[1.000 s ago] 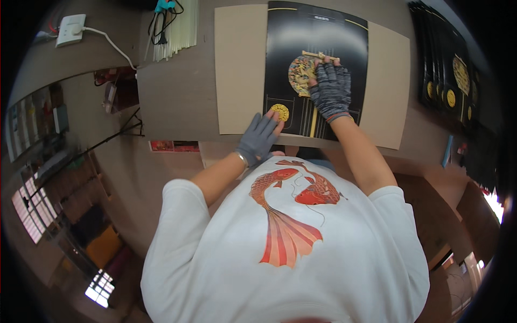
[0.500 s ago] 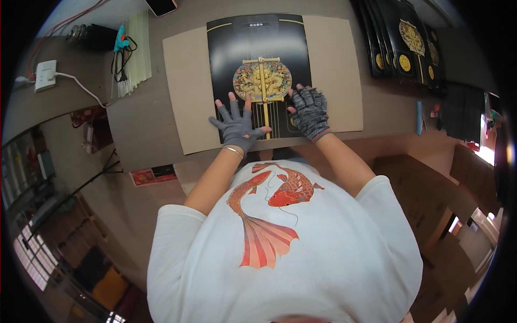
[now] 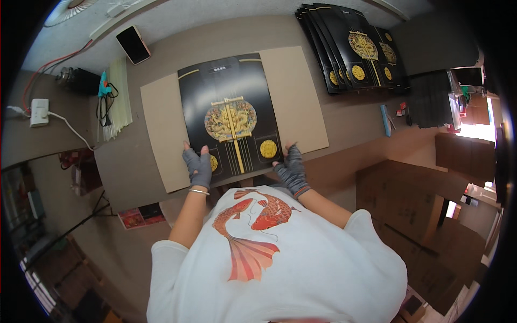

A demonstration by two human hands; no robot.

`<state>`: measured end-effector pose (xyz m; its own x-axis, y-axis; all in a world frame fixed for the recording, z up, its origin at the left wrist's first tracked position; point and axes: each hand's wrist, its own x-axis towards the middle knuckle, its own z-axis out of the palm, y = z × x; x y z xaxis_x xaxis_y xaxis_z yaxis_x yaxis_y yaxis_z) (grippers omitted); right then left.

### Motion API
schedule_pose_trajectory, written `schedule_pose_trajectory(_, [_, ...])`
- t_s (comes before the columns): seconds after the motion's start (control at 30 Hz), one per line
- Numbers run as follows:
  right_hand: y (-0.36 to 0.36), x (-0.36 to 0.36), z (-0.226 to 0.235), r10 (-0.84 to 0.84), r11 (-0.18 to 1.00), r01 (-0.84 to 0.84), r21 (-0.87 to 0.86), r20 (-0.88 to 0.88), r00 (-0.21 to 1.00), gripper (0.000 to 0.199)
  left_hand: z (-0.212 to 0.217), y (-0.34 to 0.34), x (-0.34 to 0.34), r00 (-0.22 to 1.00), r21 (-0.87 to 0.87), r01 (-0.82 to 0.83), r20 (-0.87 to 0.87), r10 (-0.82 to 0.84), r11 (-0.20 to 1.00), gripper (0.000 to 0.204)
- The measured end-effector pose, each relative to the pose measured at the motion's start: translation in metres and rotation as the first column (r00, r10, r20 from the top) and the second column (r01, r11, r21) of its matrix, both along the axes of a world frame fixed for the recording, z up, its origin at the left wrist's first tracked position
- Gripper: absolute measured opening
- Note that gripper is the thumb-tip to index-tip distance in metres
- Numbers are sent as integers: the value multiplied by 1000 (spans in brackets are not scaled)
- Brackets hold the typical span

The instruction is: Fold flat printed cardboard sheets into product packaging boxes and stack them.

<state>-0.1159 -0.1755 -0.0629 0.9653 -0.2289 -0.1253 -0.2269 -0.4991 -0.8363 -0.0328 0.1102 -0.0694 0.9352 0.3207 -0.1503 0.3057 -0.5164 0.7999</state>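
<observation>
A flat black printed sheet [image 3: 221, 86] with a round gold-and-coloured dragon design and gold discs lies on a larger tan cardboard sheet [image 3: 302, 97] on the table. My left hand [image 3: 199, 167], in a grey fingerless glove, is at the black sheet's lower left edge, thumb and fingertips apart. At the lower right edge is my right hand [image 3: 292, 169], in a dark mottled fingerless glove, its thumb beside the sheet's corner and its fingers over the cardboard. Neither hand visibly lifts anything; some fingers are hidden.
Similar black printed pieces [image 3: 344, 48] lie stacked at the far right. A phone [image 3: 133, 44], pale sticks [image 3: 119, 99], a teal-handled tool with a black cord [image 3: 103, 86] and a white power socket [image 3: 39, 112] are at the left. A blue pen-like item [image 3: 385, 120] lies right.
Both hands have drawn back from the middle of the black sheet to its lower left and right edges, uncovering the gold discs. The whole view has shifted, showing more of the table's far side.
</observation>
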Motion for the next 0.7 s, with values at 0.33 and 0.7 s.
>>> schedule_pose_trajectory(0.33, [-70, -20, 42, 9, -184, 381, 906, -386, 922, 42, -36, -40, 15, 920, -822, -324, -390, -48, 469, 53])
schedule_pose_trajectory(0.7, [-150, 80, 100, -497, 716, 462, 524, -82, 864, 22, -14, -53, 24, 933, -678, 184, -107, -343, 712, 53])
